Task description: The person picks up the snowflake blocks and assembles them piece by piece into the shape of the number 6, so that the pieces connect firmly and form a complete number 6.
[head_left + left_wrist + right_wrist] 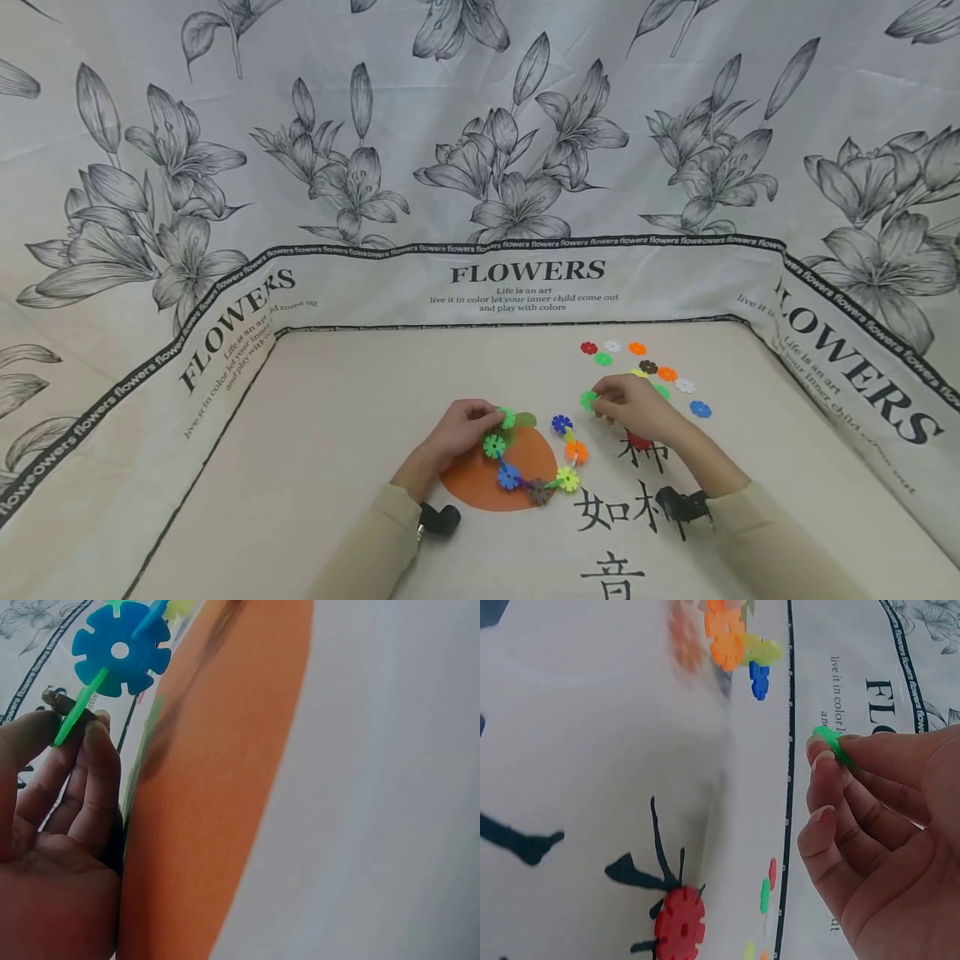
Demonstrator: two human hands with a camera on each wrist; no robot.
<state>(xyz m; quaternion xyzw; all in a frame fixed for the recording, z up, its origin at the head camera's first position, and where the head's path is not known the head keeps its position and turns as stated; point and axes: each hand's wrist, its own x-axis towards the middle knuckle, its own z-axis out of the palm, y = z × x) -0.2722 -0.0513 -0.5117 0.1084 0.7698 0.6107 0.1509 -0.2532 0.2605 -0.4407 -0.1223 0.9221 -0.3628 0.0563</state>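
Curving over orange print (474, 493), disc chain (538, 492) was pinched at one end by left hand (459, 432) — apparently for steadiness; loose green disc (587, 401) was pinched by right hand (637, 408) near other end — probably to keep edge free.

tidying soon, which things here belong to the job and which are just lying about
In the job:
chain of linked discs, held in the left grip
green disc in the right grip

Lying about, perhaps spares:
red disc near the right grip
scattered discs beyond it
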